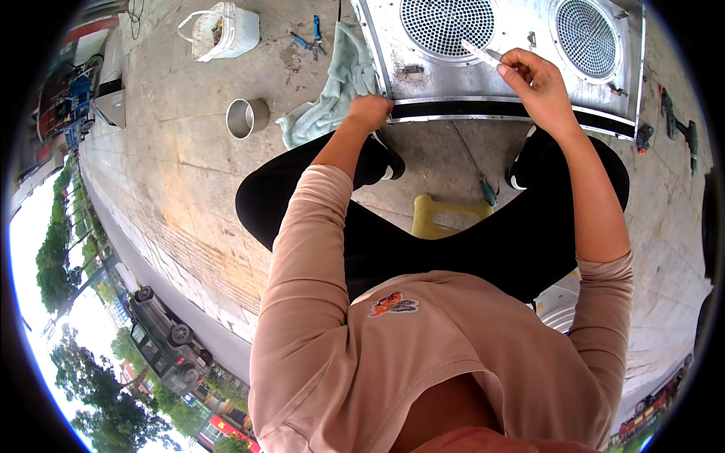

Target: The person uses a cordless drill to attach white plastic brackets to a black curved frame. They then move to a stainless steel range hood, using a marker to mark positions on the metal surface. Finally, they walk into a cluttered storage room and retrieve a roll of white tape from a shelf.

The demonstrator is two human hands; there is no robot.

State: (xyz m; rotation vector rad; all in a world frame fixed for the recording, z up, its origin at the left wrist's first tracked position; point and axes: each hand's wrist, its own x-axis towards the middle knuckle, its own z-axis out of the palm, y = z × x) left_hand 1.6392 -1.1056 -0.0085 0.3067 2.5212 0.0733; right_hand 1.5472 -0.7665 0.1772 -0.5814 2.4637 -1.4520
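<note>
A silver metal range hood [521, 64] with two round perforated grilles lies in front of me, its dark front strip toward my knees. My right hand [540, 87] is closed in a pinch on a slim pale stick-like tool [482, 54], whose far tip meets the rim of the left grille [445, 26]. What kind of tool it is I cannot make out. At the hood's near left corner, my left hand [370, 112] is closed around the edge, with its fingertips partly hidden. A light green cloth [343, 87] lies crumpled beside that hand.
On the concrete floor to the left stand a white bucket [238, 34] and a metal ring [248, 118]. Blue-handled pliers [306, 41] lie near the cloth. A screwdriver [487, 189] and a yellow stool [427, 219] are between my legs. A dark power tool [680, 128] lies at right.
</note>
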